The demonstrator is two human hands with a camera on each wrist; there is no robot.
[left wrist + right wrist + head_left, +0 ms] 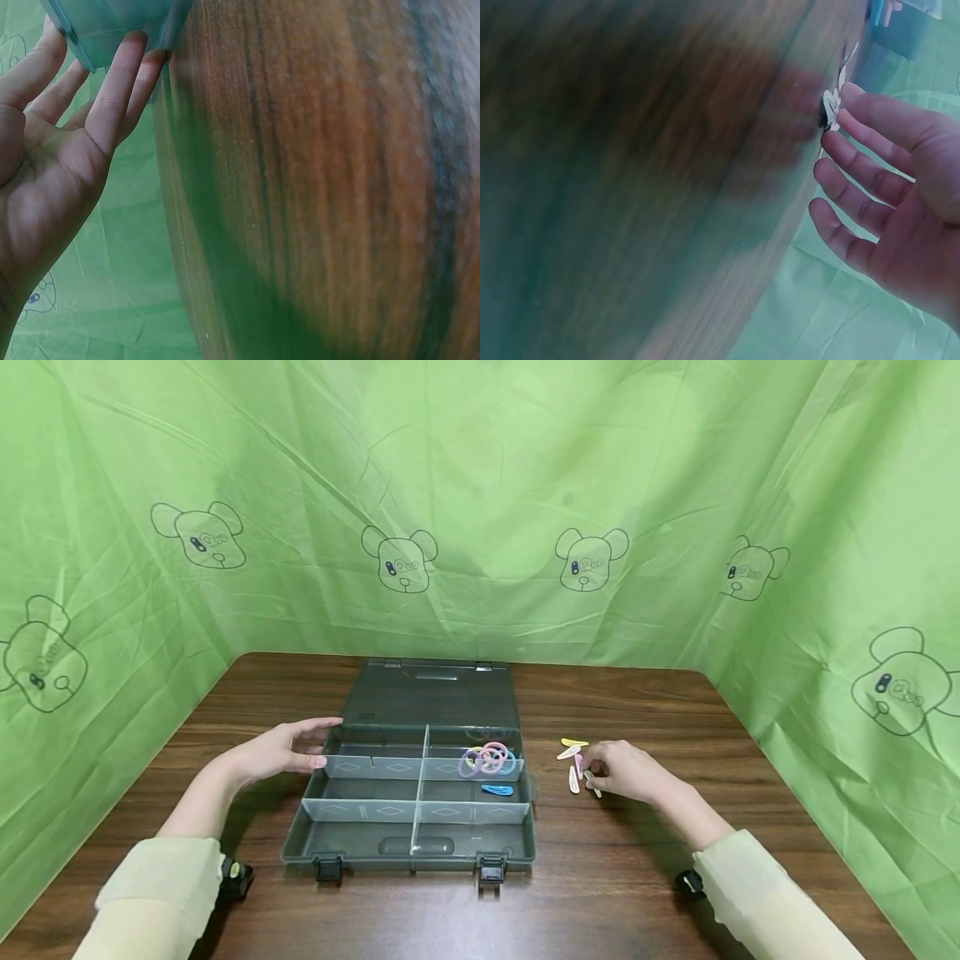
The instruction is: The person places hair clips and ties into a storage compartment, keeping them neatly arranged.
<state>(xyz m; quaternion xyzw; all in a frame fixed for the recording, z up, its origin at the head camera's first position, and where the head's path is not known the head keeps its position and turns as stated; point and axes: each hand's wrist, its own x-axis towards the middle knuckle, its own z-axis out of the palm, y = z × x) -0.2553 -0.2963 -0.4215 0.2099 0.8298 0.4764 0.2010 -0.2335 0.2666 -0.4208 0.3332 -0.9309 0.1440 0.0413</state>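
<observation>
A dark translucent divided box [356, 839] lies with its lid [431, 693] folded back. My left hand [268, 752] rests at its left side, straight fingers touching the outer wall; the left wrist view shows the fingertips against the box [97, 30]. Right of the box, my right hand [626, 770] pinches a whitish snap hair clip [594, 787] between thumb and finger, low over the table. In the right wrist view the clip [829, 105] shows at the fingertips. Beside this hand lie a yellow hair clip [574, 742], a purple one [578, 765] and pale ones [574, 780].
Several pastel ring-shaped hair ties [491, 758] lie in the box's back right compartment. A blue hair clip [497, 790] is in the middle right one. Two latches, one of them the right latch [491, 868], stick out at the front. Green cloth [495, 485] encloses the wooden table [622, 877].
</observation>
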